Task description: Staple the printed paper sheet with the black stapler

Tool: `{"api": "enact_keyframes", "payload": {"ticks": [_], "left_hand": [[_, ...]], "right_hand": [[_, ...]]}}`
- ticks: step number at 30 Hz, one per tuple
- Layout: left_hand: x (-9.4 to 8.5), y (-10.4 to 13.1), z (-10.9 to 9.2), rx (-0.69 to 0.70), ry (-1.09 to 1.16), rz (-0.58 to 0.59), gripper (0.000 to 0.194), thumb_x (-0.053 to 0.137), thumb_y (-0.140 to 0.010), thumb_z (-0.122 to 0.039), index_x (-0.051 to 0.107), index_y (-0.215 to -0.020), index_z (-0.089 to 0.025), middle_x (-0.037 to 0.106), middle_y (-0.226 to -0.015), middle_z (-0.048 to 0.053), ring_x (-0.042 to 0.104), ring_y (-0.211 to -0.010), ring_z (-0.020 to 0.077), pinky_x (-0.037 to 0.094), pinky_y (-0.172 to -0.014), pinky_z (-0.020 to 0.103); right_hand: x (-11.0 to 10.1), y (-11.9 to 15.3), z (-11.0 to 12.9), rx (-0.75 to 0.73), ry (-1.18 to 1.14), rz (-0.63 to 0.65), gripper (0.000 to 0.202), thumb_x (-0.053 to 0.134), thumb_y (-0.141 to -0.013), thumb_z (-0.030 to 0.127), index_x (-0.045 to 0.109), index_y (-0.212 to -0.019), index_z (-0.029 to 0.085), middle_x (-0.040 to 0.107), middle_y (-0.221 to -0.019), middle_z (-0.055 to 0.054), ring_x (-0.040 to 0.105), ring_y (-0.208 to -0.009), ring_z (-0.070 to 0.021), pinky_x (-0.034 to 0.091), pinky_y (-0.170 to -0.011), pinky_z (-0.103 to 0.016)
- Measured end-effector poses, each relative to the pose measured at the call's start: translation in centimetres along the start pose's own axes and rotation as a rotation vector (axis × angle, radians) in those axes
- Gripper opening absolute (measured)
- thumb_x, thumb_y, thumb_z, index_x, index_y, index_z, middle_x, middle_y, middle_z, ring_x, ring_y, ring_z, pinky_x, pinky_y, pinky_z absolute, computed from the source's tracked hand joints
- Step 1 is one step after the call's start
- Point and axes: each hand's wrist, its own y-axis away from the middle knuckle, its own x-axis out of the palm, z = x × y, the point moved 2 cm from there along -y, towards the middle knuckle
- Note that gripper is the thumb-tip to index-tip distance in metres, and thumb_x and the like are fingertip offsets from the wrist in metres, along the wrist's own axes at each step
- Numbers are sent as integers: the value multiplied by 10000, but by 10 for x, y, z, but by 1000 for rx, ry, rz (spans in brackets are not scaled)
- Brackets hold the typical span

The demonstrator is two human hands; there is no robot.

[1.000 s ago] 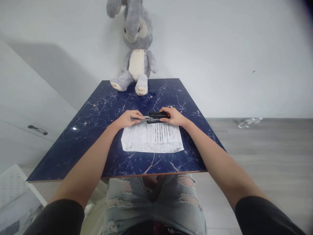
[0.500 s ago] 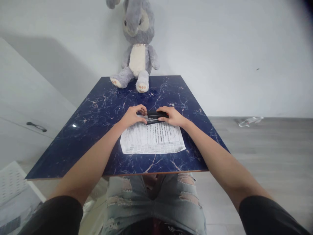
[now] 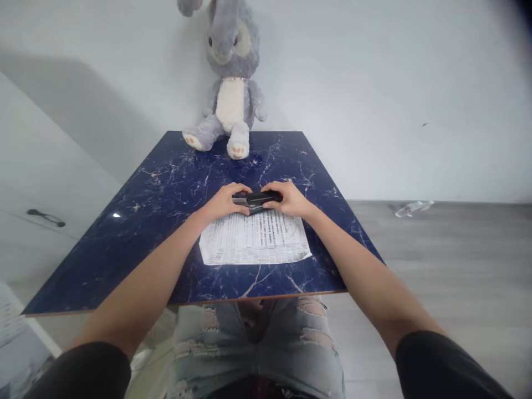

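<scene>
A black stapler (image 3: 263,199) lies across the top part of a printed sheet of paper (image 3: 254,241), with a metallic strip showing at its left end. My right hand (image 3: 290,199) is closed on the stapler's right end, fingers on the far side and thumb on the near side. Around its left end, my left hand (image 3: 225,202) curves with thumb and fingertips gripping it. Both hands hide parts of the stapler and the paper's far edge.
The dark blue marbled table (image 3: 120,260) stands against a wall. At its back edge sits a grey plush rabbit (image 3: 233,100). A cabinet with a dark handle (image 3: 45,217) is on the left; a crumpled clear wrapper (image 3: 414,208) lies on the floor at right.
The view has shifted slightly. My left fingers have closed in further on the stapler's left end, while my right hand keeps its hold on the right end.
</scene>
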Motion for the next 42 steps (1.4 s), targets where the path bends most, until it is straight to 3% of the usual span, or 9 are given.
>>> {"api": "enact_keyframes", "payload": {"ticks": [4,8,12,16,19,23,30,39,42], "left_hand": [[6,-1,0,-50,-213,-6,366,638,-994,-381,669,-1312,-202,694,-1231,106,604,-1168,284,427,-1064,470],[14,-2,-4,-56,-381,54,177,617,-997,-307,688,-1109,-188,657,-1163,106,580,-1130,290,433,-1013,446],[14,-2,3,-64,-381,36,59,576,-991,-222,622,-964,-195,628,-1081,102,584,-1047,275,449,-935,411],[4,-1,13,-132,-318,-13,84,504,-1007,-203,584,-986,-216,653,-963,85,612,-893,252,459,-818,377],[-6,1,18,-238,-300,-97,171,454,-1017,-195,580,-1121,-244,677,-893,69,618,-767,235,444,-713,346],[-14,4,23,-285,-353,-166,253,452,-995,-177,597,-1181,-269,705,-919,79,639,-769,248,454,-704,346],[-13,6,25,-275,-384,-172,222,502,-985,-217,629,-1162,-262,723,-959,89,658,-797,254,489,-740,354],[-11,6,26,-295,-337,-157,228,471,-1014,-229,631,-1175,-251,714,-1032,121,676,-842,277,485,-763,379],[-10,6,26,-294,-349,-152,256,446,-1028,-242,630,-1206,-246,717,-1040,124,676,-846,279,492,-777,388]], "right_hand": [[-38,10,-19,150,11,-252,358,760,-836,440,695,-1067,175,741,-964,-69,671,-867,-256,505,-785,-367],[-67,22,-37,237,105,-355,334,756,-809,399,705,-1063,188,747,-1006,-85,685,-925,-291,533,-850,-428],[-71,28,-46,244,166,-387,325,755,-786,357,719,-1067,196,759,-1026,-93,702,-949,-312,539,-915,-486],[-66,28,-50,241,192,-406,321,738,-793,336,714,-1082,200,766,-1042,-91,717,-968,-311,543,-942,-494],[-63,28,-54,263,215,-404,311,727,-793,321,713,-1079,200,770,-1047,-88,723,-980,-310,538,-957,-492],[-62,28,-58,273,236,-343,325,718,-786,318,709,-1088,197,775,-1046,-90,724,-991,-317,529,-955,-493],[-62,29,-58,226,205,-154,314,713,-795,340,692,-1076,203,762,-1027,-70,702,-949,-303,521,-932,-481],[-68,31,-49,245,195,-219,321,708,-804,332,704,-1101,209,755,-1023,-53,685,-928,-290,501,-898,-447],[-67,31,-43,226,166,-133,307,712,-803,342,712,-1077,203,751,-1001,-46,676,-918,-287,493,-877,-435]]}}
